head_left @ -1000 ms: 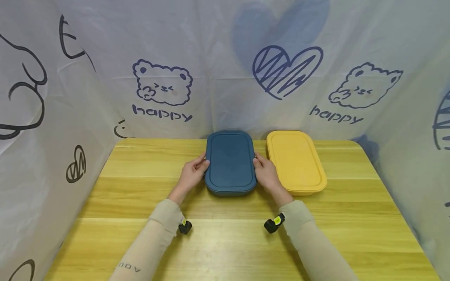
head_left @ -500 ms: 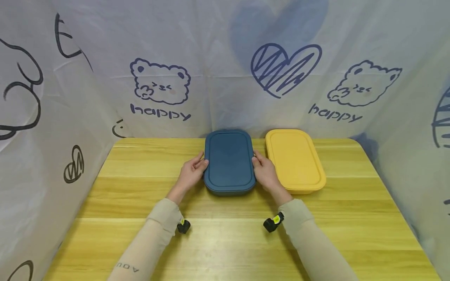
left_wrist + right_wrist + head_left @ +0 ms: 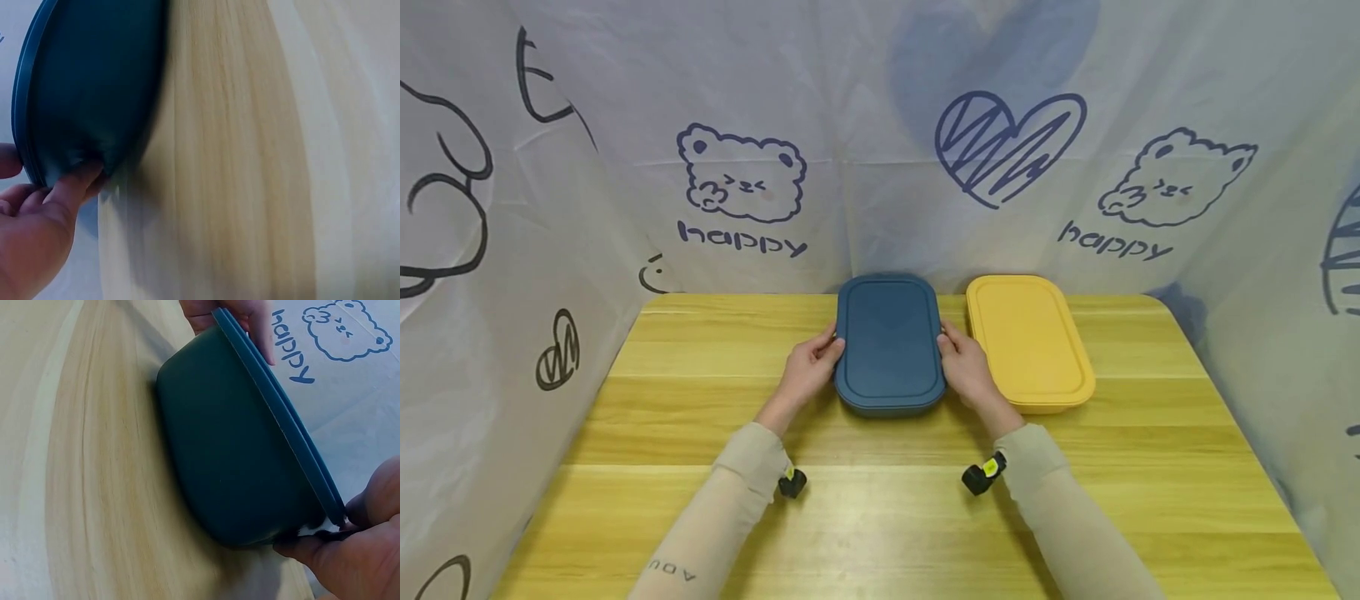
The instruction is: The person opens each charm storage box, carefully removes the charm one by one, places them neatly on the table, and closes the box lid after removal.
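A dark blue rectangular food container (image 3: 891, 342) with a fitted lid sits at the back of the table, rounded corners on top. My left hand (image 3: 808, 367) holds its left side, thumb at the lid rim and fingers lower on the side wall, as the left wrist view shows on the container (image 3: 94, 81). On the opposite side my right hand (image 3: 970, 371) grips the rim, thumb above and fingers under it. The container's deep wall (image 3: 212, 437) shows in the right wrist view, lid in place. Its underside is hidden in the head view.
A yellow lidded container (image 3: 1030, 342) stands close to the right of the blue one, just beyond my right hand. The wooden table (image 3: 880, 517) ends at a white fabric backdrop (image 3: 865, 125) with drawings; similar fabric hangs on both sides.
The head view has shifted very slightly. Both hands keep their hold on the blue container's sides, and neither container has clearly moved on the table.
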Demonstrator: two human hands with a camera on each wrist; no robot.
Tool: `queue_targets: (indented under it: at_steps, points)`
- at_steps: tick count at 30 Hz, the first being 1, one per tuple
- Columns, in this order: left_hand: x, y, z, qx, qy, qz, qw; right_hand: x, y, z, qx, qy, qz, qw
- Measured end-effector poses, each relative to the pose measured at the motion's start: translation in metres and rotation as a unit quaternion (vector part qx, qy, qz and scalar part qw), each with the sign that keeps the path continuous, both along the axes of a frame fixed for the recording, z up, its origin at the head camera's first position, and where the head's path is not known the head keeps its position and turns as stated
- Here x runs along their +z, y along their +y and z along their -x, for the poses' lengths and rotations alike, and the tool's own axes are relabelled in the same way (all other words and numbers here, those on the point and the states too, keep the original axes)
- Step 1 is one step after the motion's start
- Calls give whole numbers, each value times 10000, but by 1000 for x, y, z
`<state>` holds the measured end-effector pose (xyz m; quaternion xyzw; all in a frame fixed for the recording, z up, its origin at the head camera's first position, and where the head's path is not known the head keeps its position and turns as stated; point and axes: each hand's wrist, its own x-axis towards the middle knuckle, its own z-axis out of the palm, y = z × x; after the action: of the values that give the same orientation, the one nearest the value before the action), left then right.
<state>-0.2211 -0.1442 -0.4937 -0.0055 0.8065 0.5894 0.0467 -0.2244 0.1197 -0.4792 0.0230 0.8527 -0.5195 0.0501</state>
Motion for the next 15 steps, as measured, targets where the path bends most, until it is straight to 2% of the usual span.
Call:
queue_targets:
  at_steps: [6, 15]
  points:
    - [2, 2, 0, -4, 195, 436, 9989, 3, 1, 1, 48, 79, -272, 9996]
    - [9, 4, 1, -121, 327, 810, 9961, 5, 1, 1, 59, 45, -364, 9993]
